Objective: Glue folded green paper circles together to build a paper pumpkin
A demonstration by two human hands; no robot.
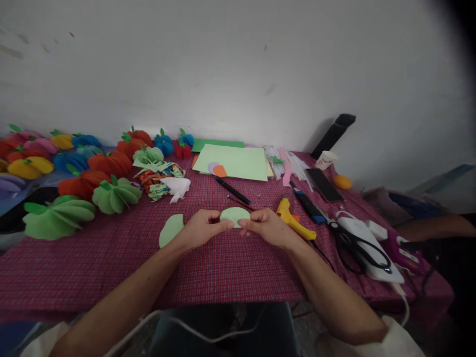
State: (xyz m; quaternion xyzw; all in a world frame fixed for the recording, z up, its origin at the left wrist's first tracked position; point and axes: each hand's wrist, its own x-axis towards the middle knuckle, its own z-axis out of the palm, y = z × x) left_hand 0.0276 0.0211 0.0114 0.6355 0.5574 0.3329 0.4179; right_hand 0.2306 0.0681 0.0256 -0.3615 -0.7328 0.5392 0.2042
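1. Both hands met over the checked tablecloth point(230, 267), just left of the yellow glue gun point(293, 220). The left hand point(203, 229) and the right hand point(267, 228) each pinched one end of a light-green paper cutout point(235, 215), fingers closed on it, thumbs underneath.
2. The cutout was held a little above the cloth, its rounded top edge showing between the two hands.
3. Judged from the pinch, the step in hand was folding or creasing this piece. A clean crease would call for the two edges to be kept matched while the fingers press along the fold.
4. Two loose green cutouts could be counted: the held one and a second cutout point(171, 230) flat on the cloth, farther left of the glue gun, beside the left wrist.
5. There was one glue gun, one pair of scissors point(357, 245) right of it and one black pen point(233, 191) up and left of it.
6. Three green paper fruits point(116, 194) stood far left of the glue gun. The orange, blue and yellow ones behind them overlapped too much to count.
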